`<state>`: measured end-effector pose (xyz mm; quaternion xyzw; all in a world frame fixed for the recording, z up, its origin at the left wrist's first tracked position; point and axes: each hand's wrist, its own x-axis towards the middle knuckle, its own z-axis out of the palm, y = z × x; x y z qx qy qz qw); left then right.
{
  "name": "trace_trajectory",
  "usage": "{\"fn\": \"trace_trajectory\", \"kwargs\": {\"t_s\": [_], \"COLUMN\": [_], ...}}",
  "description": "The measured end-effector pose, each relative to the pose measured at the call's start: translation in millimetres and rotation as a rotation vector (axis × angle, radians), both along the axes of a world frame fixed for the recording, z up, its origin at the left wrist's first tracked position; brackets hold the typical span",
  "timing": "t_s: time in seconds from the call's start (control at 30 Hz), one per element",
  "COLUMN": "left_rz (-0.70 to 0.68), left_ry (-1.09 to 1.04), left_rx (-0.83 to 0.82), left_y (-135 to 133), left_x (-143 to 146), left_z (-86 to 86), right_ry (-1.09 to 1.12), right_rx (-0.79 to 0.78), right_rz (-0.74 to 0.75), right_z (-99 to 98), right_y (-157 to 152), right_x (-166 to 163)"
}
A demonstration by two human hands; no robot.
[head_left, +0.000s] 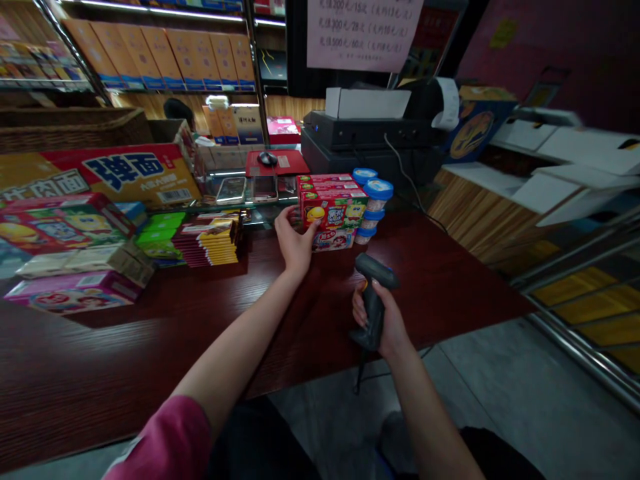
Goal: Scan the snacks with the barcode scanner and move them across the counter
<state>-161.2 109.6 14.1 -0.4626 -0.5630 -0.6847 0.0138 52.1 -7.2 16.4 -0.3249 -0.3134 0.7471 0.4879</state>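
Note:
My left hand grips the left side of a stack of red snack boxes on the dark wooden counter. My right hand is closed round the handle of a black barcode scanner, its head pointing toward the boxes. A cable hangs down from the scanner. Blue-lidded cups stand stacked just right of the boxes.
Piles of snack boxes and yellow bars lie on the counter's left. Two phones lie on a glass ledge behind. A black register and printer stand at the back. Shelves of orange boxes are at the far left; white boxes are on the right.

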Motion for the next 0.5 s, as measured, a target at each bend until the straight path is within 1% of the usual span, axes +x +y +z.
{"fn": "trace_trajectory", "kwargs": {"t_s": [0.23, 0.4, 0.5], "left_rz": [0.000, -0.015, -0.040], "left_ry": [-0.013, 0.027, 0.022], "left_rx": [-0.048, -0.046, -0.094], "left_y": [-12, -27, -38], "left_x": [-5, -18, -26], "left_z": [3.8, 2.8, 0.9], "right_ry": [0.019, 0.014, -0.002], "right_rx": [0.033, 0.048, 0.063], "right_rz": [0.018, 0.064, 0.083], "right_z": [-1.7, -4.0, -3.7], "right_y": [0, 0, 0], "right_x": [-1, -5, -6]}}
